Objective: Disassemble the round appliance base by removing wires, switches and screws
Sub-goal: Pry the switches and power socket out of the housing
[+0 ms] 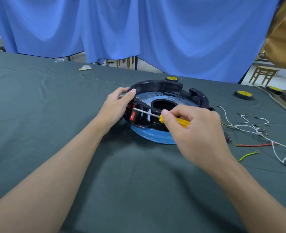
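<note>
Blue curtain (138,27), wooden stool (263,74), perhaps chairs (125,62)

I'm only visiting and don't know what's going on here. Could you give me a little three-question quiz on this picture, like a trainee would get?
1. Multiple choice: what does the right hand hold?
A) a yellow-handled screwdriver
B) pliers
C) a roll of tape

2. True or false: the red switch has already been taken out of the round base.

3. Fill in: the loose wires lie on the cloth to the ____ of the base.

Key
1. A.
2. False: it sits in the base's side wall, with the screwdriver tip close to it.
3. Right.
</note>
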Motion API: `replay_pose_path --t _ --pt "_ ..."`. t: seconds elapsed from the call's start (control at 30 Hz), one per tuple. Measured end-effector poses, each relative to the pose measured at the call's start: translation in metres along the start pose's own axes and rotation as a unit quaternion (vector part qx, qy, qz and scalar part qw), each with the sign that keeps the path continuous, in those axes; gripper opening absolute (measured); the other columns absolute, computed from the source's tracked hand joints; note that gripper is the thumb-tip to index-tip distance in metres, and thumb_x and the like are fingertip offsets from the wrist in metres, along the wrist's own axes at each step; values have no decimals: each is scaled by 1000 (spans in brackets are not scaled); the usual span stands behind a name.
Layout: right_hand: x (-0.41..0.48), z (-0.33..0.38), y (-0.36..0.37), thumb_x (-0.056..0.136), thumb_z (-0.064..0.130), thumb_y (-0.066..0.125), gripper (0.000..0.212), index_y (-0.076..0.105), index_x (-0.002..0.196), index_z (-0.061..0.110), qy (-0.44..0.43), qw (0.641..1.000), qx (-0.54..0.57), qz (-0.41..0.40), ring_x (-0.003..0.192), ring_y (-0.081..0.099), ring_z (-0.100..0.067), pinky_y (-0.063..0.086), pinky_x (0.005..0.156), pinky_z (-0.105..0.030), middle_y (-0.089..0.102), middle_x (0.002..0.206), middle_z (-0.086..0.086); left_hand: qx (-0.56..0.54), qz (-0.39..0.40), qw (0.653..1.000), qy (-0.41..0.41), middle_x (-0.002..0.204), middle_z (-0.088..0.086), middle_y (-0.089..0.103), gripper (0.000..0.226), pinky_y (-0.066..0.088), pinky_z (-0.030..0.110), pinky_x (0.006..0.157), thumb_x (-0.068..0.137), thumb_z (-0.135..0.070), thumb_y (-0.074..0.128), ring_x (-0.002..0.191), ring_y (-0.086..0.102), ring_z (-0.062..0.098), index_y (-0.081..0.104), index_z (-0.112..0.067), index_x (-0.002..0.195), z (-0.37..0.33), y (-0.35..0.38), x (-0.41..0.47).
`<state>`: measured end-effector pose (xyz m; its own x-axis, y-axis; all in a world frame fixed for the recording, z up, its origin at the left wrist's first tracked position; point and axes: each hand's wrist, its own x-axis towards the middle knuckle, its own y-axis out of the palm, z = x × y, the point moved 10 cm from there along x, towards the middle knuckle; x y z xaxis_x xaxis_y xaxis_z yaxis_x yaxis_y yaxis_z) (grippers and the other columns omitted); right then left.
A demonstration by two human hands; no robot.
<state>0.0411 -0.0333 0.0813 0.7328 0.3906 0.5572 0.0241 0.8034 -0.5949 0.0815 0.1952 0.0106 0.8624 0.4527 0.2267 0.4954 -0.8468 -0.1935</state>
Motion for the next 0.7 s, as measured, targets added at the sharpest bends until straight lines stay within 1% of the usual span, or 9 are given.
replay_pose_path --t 0.13,0.2,0.23,0.33,0.43,0.47,0.53,0.6,0.7 --pt "-4 9 -1 91 32 60 33 66 63 17 -22 999 -12 45 51 40 -15 23 53 -16 48 49 9 1 -2 1000 4 102 -7 72 33 48 39 103 79 -59 58 98 67 13 68 -38 103 -1 0 1" --pt "-5 7 -1 89 36 60 33 64 62 18 -20 996 -33 77 51 39 -15 24 50 -13 49 50 8 1 -3 1000 5 103 -6 71 33 48 40 103 79 -58 58 99 66 15 68 -38 103 -1 0 1" --pt "-7 3 2 88 39 59 33 64 62 19 -13 993 -56 107 52 39 -14 26 48 -15 51 51 10 0 -4 1000 6 102 -6 71 33 48 40 103 79 -58 58 98 66 15 68 -37 103 -2 1 1" --pt "-10 -11 12 88 46 54 33 64 68 22 2 971 -141 191 62 42 -8 29 47 -20 53 57 22 0 -4 1000 5 103 -5 72 39 48 41 103 79 -59 58 101 67 17 68 -35 108 -1 0 2" --pt "-10 -18 15 86 54 54 35 65 71 24 17 965 -74 249 51 43 -3 34 46 -14 48 49 12 2 -3 1000 3 109 -4 71 47 47 42 104 79 -60 56 105 67 19 67 -32 116 0 -1 2" --pt "-13 -18 18 84 58 53 35 65 74 27 14 958 -63 280 51 44 -1 35 48 -12 50 52 12 2 -1 1000 3 110 -3 71 48 47 42 104 80 -59 56 105 66 19 67 -31 117 -1 0 2" --pt "-24 -23 31 83 63 50 34 60 82 30 -8 927 -101 361 64 49 4 39 56 -14 60 67 14 3 2 1000 4 112 -3 72 48 47 43 105 80 -59 55 107 66 21 68 -31 117 -1 0 1" --pt "-39 -29 44 88 59 51 27 53 89 33 -31 891 -154 426 79 48 4 41 65 -19 60 81 13 2 4 1000 5 113 -4 72 48 46 44 106 81 -58 55 109 65 22 68 -30 118 -1 0 1" --pt "-45 -29 48 93 49 56 19 44 90 34 -38 877 -159 452 87 42 3 40 72 -22 53 86 15 -4 8 1000 2 114 -5 72 50 45 44 107 81 -58 55 110 65 20 68 -29 120 -1 -1 1"
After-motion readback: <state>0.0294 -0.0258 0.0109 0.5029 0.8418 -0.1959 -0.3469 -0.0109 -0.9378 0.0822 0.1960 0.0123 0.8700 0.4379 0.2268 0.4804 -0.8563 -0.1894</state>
